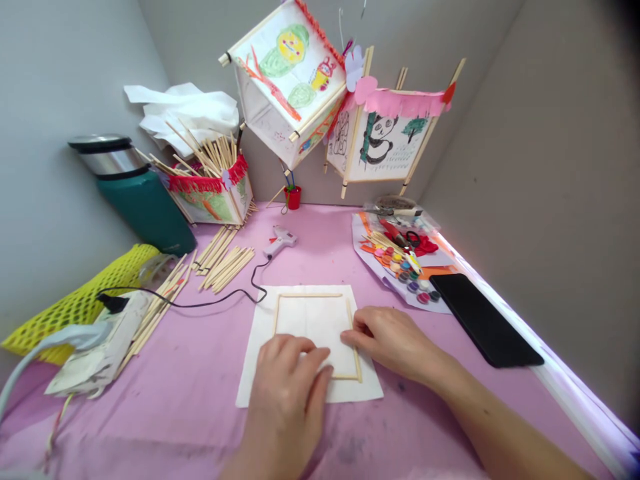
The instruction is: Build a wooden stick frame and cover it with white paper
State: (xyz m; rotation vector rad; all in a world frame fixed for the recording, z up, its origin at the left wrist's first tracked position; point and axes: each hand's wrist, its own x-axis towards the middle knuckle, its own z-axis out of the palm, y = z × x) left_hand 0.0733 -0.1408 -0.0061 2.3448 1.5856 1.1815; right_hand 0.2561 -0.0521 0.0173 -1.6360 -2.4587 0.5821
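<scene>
A square white sheet of paper [313, 310] lies on the pink table cover, with thin wooden sticks laid on it as a square frame. My right hand [387, 339] has its thumb and curled fingers closed at the right-side stick [357, 363]. Over the frame's lower left corner rests my left hand [285, 387], fingers apart and bent a little, its thumb beside the bottom stick [346, 377]. That hand hides the corner and part of the left-side stick [276, 317]. The top stick [310, 295] lies untouched.
Beyond the paper sits a glue gun [281, 241], its cord running left to a power strip [107, 347]. Stick bundles [227, 268], a teal bottle [145, 207] and a stick-filled box [210, 203] stand left. Paint pots [413, 283] and a black phone [483, 320] lie right; paper lanterns [390, 140] hang above.
</scene>
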